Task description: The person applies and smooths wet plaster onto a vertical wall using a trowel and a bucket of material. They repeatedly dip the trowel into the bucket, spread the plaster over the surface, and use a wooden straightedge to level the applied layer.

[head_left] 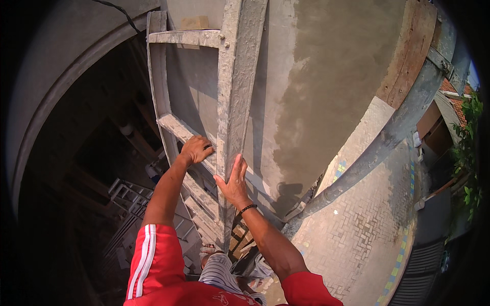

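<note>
A wooden ladder [234,76], crusted with pale cement, stands in front of me against the wall. My left hand [197,149] is closed over one of its rungs [176,127], just left of the thick right rail. My right hand [236,184], with a dark bead bracelet at the wrist, holds that rail lower down. Its thumb lies across the front face and its fingers point up along the right edge. A higher rung [186,37] crosses above both hands. My feet show only partly, low by the ladder.
Damp grey plaster [337,76] covers part of the wall on the right. A plank [411,51] and a grey pole [367,148] slant down there. Paving [357,224] lies far below. To the left is a dark opening with a metal ladder [127,196]. A small block [194,22] sits behind the upper rung.
</note>
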Demonstrator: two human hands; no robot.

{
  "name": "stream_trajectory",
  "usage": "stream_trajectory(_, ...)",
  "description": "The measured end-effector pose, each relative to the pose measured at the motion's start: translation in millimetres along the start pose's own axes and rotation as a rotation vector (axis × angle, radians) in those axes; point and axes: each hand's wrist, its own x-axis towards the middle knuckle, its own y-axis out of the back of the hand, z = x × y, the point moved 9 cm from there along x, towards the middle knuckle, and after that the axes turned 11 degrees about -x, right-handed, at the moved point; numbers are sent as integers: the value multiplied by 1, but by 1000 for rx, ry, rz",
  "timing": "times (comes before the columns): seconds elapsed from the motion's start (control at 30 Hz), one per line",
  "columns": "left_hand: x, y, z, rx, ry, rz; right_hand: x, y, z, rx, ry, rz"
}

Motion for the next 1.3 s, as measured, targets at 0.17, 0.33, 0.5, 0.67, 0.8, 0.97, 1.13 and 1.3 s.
stream_trajectory(0.17,-4,3,0,-26,-43,82,4,13,-12,10,12,31)
stream_trajectory(0.33,0,2,-2,-4,28,47,3,15,-12,-2,-12,46)
stream_trajectory(0.5,0,4,-5,-36,61,10,4,16,-17,-11,24,74)
stream_trajectory(0.67,0,3,-9,-37,46,66,1,16,-20,17,-35,48)
stream_trajectory(0.8,0,8,2,-34,10,67,-4,33,-25,26,-194,18)
stream_trajectory(0.97,-7,14,-2,-124,-14,139,70,111,-117,-98,11,254)
stream_trajectory(1.13,-12,27,15,-252,-5,143,131,135,-148,-238,31,444)
stream_trajectory(1.3,-22,101,-2,-531,-226,731,131,115,-114,-225,-3,479)
